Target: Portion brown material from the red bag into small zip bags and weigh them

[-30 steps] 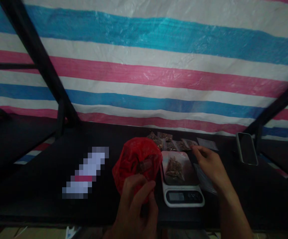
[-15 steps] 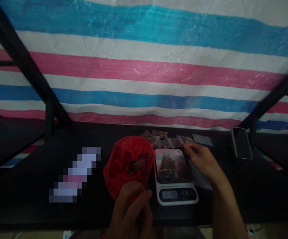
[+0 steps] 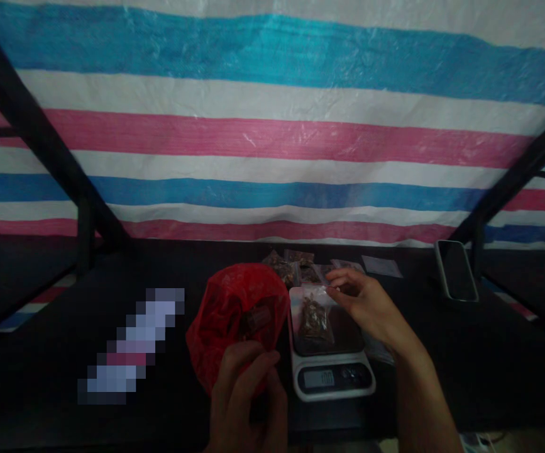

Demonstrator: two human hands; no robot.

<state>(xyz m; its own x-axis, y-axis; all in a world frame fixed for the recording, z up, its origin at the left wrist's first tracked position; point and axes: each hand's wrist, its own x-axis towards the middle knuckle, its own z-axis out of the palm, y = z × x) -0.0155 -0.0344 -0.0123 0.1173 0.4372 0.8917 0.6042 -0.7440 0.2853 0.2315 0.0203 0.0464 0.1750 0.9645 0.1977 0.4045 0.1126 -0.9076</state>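
Everything sits on a matte black tabletop (image 3: 192, 255), backed by a plastic sheet with blue, pink and white stripes (image 3: 272, 139). Dark slanting bars (image 3: 31, 119) frame both sides, and the light is dim.

The landmark is the white scale with a dark-grey weighing plate (image 3: 332, 382), its display reading 10.0. On its plate lies a clear plastic bag of brown dried pieces (image 3: 315, 319). Behind the scale is a group of small filled clear bags (image 3: 285, 270); behind and to its right lies a flat clear bag (image 3: 382, 266). Farther right, a pale-edged phone with a dark screen (image 3: 457, 270) leans back. Just left of the scale, a crumpled red plastic bag (image 3: 215, 314) gapes open; well left is a pixelated patch.

The right hand (image 3: 371, 303) reaches in from the scale's right, wrist bent inward, thumb and forefinger close together at the bag's upper edge; whether they pinch it, I cannot tell. The left hand (image 3: 248, 390), fingers curled, is at the red bag's near edge; its grip is unclear.
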